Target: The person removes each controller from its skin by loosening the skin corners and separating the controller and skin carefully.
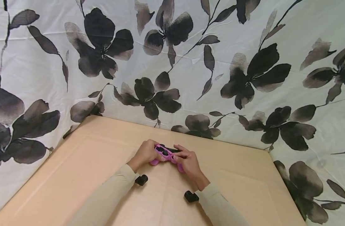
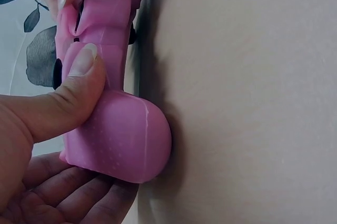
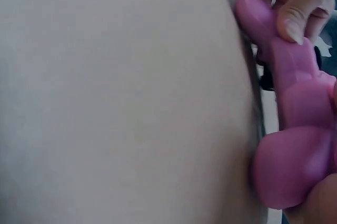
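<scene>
Centrally: pink controller [image 1: 167, 156] on tan table [image 1: 76, 175], grasped by left hand [image 1: 145, 153] and right hand [image 1: 189, 161]. Surround: floral cloth [image 1: 246, 47] behind; nothing obstructing.

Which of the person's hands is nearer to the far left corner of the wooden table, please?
Left. The left hand grips the pink controller on the side toward that corner of the table; the right hand grips its other side, farther away.

One pink game controller [image 1: 167, 155], two hands, one tan table [image 1: 76, 175], one floral cloth [image 1: 246, 47]
</scene>
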The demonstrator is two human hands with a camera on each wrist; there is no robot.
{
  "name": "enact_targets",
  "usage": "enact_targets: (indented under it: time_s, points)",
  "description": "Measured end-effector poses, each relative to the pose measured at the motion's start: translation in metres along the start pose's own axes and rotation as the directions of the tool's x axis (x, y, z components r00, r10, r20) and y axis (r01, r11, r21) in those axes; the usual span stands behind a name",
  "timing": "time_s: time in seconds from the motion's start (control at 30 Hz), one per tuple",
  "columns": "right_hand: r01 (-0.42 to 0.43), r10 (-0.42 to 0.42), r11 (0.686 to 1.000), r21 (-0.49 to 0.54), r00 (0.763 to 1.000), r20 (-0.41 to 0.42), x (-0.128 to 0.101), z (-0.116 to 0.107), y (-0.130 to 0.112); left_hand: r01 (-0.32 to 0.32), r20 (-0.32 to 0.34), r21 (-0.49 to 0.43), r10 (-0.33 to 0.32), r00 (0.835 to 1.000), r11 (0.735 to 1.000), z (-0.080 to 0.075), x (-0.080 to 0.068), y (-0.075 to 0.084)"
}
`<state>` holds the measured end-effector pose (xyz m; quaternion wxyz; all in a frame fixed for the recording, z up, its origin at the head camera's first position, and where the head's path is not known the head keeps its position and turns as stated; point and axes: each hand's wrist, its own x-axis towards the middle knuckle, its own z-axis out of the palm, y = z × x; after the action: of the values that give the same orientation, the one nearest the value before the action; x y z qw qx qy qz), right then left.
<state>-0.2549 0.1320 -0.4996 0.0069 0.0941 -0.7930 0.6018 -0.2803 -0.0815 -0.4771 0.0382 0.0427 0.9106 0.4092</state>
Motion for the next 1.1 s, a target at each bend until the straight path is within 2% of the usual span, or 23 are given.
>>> enact_targets:
  time_s: [0.23,0.47,0.57,0.8,0.93,1.0,1.1]
  points:
    - [0.061,-0.060,0.998,-0.027,0.998,0.037,-0.005,0.002,0.006,0.007,0.002,-0.010,-0.007,1.000,1.000,-0.003,-0.002,-0.003]
    - [0.008,-0.014,0.993,0.115,0.999,0.049,-0.002,0.000,0.007,0.011,0.008,-0.022,-0.011,1.000,1.000,-0.006,0.000,-0.004]
    - [-0.010,0.005,0.991,0.137,0.999,0.039,0.000,0.000,0.006,0.011,0.007,-0.017,-0.011,1.000,1.000,-0.006,0.000,-0.005]
    - [-0.097,0.119,0.960,0.261,0.991,-0.067,0.006,-0.006,0.001,0.000,0.009,-0.028,0.000,1.000,1.000,-0.003,0.001,-0.008]
    - [-0.073,0.133,0.943,0.326,0.977,-0.167,0.016,-0.014,-0.011,0.002,0.012,-0.041,-0.001,1.000,0.999,-0.003,0.001,-0.006]
    - [-0.088,0.143,0.954,0.286,0.974,-0.176,0.022,-0.016,-0.019,0.008,0.016,-0.044,-0.007,1.000,0.999,-0.003,0.000,-0.005]
    - [-0.152,0.161,0.985,0.075,0.978,-0.132,0.027,-0.007,-0.029,0.009,0.019,-0.040,-0.008,1.000,0.999,-0.002,0.000,-0.005]
